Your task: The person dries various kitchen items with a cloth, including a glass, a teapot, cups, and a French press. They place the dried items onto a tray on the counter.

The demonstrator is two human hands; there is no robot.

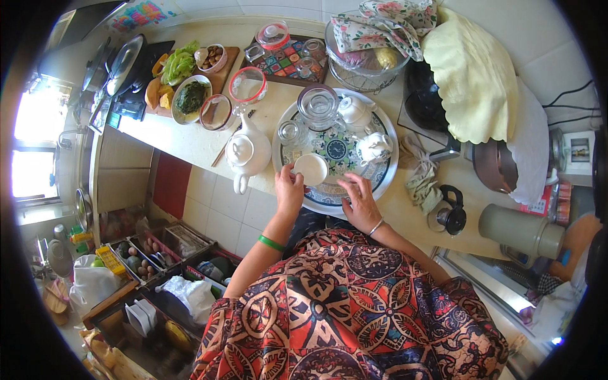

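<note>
My left hand (pixel 289 192) has its fingers on the side of a small white cup (pixel 311 170) at the near left part of a round patterned tray (pixel 387 128). My right hand (pixel 360 199) hovers over the tray's near edge, fingers apart and holding nothing. Behind the cup are a clear glass cup (pixel 291 133) and stacked glass dishes (pixel 318 107). Stacked white cups (pixel 354 111) stand at the tray's back right, with a white lidded pot (pixel 375 148) below them. A white teapot (pixel 247 151) stands on the counter left of the tray.
Open glass containers (pixel 216 112) stand behind the teapot, beside a bowl of dark greens (pixel 192 99). A tiled tray (pixel 306 59) with glassware lies at the back. To the right are a cloth (pixel 422 187), a glass coffee pot (pixel 449 213) and a grey-green jug (pixel 520 230).
</note>
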